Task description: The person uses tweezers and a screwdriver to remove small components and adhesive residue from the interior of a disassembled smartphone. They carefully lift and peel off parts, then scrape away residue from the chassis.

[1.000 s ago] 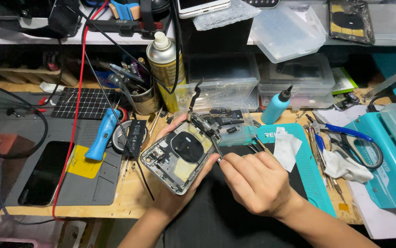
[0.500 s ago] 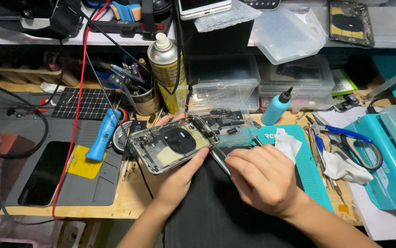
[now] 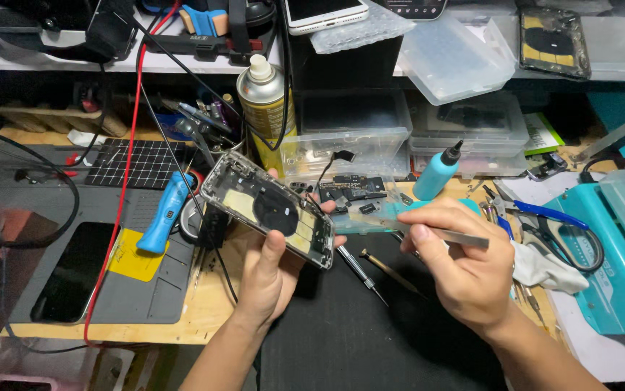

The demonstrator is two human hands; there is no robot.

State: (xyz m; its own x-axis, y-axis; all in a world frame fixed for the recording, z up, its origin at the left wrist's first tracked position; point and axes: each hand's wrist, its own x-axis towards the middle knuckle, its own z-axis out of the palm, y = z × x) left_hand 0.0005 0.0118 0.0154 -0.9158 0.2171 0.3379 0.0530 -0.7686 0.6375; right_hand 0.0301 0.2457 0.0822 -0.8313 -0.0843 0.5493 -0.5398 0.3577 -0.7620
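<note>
My left hand (image 3: 269,271) holds an opened phone housing (image 3: 269,210) lifted above the bench, tilted with its inside facing me; a dark round coil shows in its middle. My right hand (image 3: 457,264) is to the right of it, closed on metal tweezers (image 3: 450,235) that lie across the fingers with the tips pointing right. The hands are apart. Between them, on the bench, lie a small black phone board with a flex cable (image 3: 352,187) and a teal plastic tool (image 3: 377,216).
A black mat (image 3: 348,326) covers the bench in front. Screwdrivers (image 3: 370,271) lie on it. A blue-handled tool (image 3: 164,213) and grey work mat (image 3: 73,253) sit left. A spray can (image 3: 265,108), teal bottle (image 3: 437,172), clear boxes (image 3: 464,130) stand behind; scissors (image 3: 551,224) right.
My left hand has raised and turned the phone housing further to the left and upward. My right hand has drawn back to the right with the tweezers, away from the housing.
</note>
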